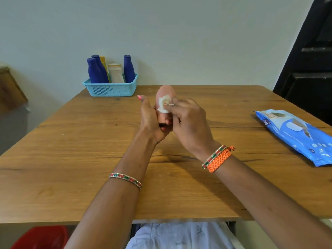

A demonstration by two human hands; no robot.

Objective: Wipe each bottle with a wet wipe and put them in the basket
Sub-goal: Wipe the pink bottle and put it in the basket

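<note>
Our left hand (152, 121) grips the pink bottle (166, 94) upright, right hand (188, 123) pinching the wet wipe (164, 104) against it; basket (110, 89) lies far-left, nearer our left.

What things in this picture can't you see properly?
All in the head view:
- Pink bottle: its lower part is hidden by the left hand and right hand; the wet wipe covers part of its front.
- Wipes pack: cut off by the right edge; the small print is too small to read.
- Bottles in the blue basket: their bottoms sit behind its wall, and the yellow one is mostly behind the blue ones.
- Red object: cut off by the bottom edge.
</note>
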